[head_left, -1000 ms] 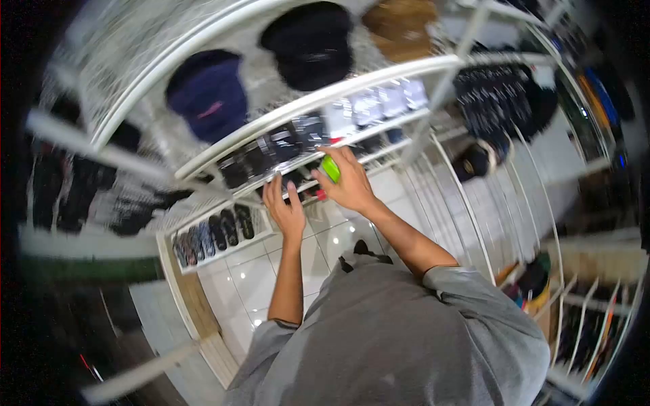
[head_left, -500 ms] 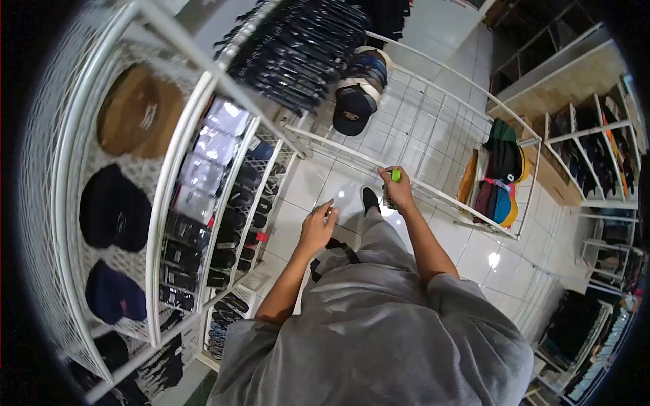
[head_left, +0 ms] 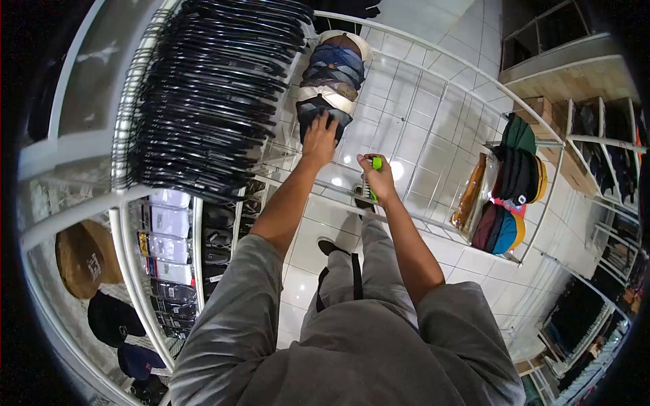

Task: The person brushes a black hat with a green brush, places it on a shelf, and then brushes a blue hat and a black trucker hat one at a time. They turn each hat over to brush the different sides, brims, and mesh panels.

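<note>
At the cap row (head_left: 334, 64): left hand (head_left: 319, 141) lay on the front dark cap (head_left: 309, 114), fingers parted, grip unclear.
Right hand (head_left: 382, 181): was closed round a green-topped tool (head_left: 377, 162).

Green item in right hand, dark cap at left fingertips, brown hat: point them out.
Green item (head_left: 377, 162), head view: green end.
Dark cap (head_left: 306, 115), head view: left part.
Brown hat (head_left: 82, 259), head view: middle.

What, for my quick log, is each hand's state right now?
Left hand: fingers over a dark cap; grip can't be told.
Right hand: closed, holding a green brush.
</note>
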`<state>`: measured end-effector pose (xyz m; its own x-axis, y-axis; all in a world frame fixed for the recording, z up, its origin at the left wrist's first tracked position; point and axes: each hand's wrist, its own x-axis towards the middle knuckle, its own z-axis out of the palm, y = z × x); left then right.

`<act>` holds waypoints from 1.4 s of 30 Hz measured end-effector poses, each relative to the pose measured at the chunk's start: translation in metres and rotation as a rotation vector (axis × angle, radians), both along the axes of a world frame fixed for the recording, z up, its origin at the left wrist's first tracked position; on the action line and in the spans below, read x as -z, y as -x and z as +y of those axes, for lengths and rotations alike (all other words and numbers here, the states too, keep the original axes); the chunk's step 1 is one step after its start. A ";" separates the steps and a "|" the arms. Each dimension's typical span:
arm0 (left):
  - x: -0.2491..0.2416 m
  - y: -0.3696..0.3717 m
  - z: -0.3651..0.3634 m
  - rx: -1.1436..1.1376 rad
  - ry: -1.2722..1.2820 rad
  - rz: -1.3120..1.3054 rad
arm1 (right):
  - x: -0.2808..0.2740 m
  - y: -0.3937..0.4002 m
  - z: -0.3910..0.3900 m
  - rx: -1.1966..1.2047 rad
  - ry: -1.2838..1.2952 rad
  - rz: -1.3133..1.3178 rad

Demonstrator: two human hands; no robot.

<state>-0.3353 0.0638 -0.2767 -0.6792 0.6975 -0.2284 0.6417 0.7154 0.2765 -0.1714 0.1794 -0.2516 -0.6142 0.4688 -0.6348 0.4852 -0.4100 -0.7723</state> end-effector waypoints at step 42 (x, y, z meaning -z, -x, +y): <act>-0.248 -0.296 -0.298 -0.487 -1.250 -1.206 | -0.251 -0.134 -0.119 -0.600 0.025 0.309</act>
<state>-0.0397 -0.2345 -0.0288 -0.7296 0.6363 -0.2507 -0.4811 -0.2171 0.8493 -0.0375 0.0601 -0.0009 -0.9189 -0.0224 -0.3939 0.3923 -0.1584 -0.9061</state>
